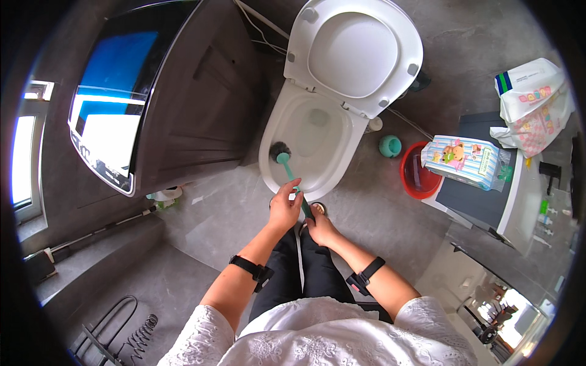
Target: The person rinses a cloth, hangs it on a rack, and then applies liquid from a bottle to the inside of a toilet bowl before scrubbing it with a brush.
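Observation:
A toilet brush with a green handle (288,170) and a dark bristle head (279,149) reaches into the white toilet bowl (322,155). Its bristles rest against the left side of the bowl's inside. My right hand (322,227) grips the dark green lower end of the handle. Higher on the handle, my left hand (284,209) holds it between thumb and fingers. The toilet's seat and lid (355,52) are raised. A round turquoise holder (390,146) stands on the floor, right of the toilet.
A washing machine (201,110) flanks the toilet on the left. To the right are a red basin (419,176), a pack of wipes (462,161) on a dark surface, a plastic bag (535,105) and a white sink (524,206). A coiled black hose (144,331) hangs lower left.

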`<action>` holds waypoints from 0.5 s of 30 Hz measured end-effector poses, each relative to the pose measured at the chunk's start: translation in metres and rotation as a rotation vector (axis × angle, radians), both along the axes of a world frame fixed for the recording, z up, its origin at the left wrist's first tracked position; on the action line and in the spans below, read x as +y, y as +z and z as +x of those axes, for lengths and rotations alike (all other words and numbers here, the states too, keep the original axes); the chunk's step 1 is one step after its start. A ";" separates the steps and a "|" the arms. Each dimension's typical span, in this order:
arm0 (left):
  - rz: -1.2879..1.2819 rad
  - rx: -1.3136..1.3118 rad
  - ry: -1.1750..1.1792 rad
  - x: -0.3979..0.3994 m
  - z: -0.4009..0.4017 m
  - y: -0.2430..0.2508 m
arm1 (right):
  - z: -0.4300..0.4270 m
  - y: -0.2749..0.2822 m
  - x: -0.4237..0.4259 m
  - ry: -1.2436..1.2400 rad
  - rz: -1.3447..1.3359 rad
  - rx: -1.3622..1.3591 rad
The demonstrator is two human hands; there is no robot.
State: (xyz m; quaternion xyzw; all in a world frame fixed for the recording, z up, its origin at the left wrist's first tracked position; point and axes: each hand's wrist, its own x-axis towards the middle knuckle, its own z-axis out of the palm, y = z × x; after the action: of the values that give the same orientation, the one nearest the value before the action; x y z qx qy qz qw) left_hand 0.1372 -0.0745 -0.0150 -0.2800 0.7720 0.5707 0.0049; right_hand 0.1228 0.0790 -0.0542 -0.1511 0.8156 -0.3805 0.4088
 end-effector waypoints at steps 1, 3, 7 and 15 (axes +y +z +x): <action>-0.001 -0.008 -0.015 0.006 -0.003 0.000 | -0.005 -0.022 0.008 -0.061 0.036 0.025; -0.023 -0.010 -0.006 0.001 0.005 -0.003 | -0.035 -0.032 -0.016 -0.262 0.131 -0.117; 0.054 0.013 0.010 0.002 0.008 -0.005 | -0.126 -0.056 -0.032 -0.449 0.174 -0.212; 0.154 -0.085 0.100 -0.020 0.018 -0.006 | -0.132 -0.016 -0.022 -0.788 -0.348 -0.677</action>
State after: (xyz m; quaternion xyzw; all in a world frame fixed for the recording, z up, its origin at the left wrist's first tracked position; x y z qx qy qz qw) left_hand 0.1551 -0.0946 -0.0214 -0.3410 0.7098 0.6157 0.0305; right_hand -0.0089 0.0566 -0.0699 0.2315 0.5584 -0.6615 0.4438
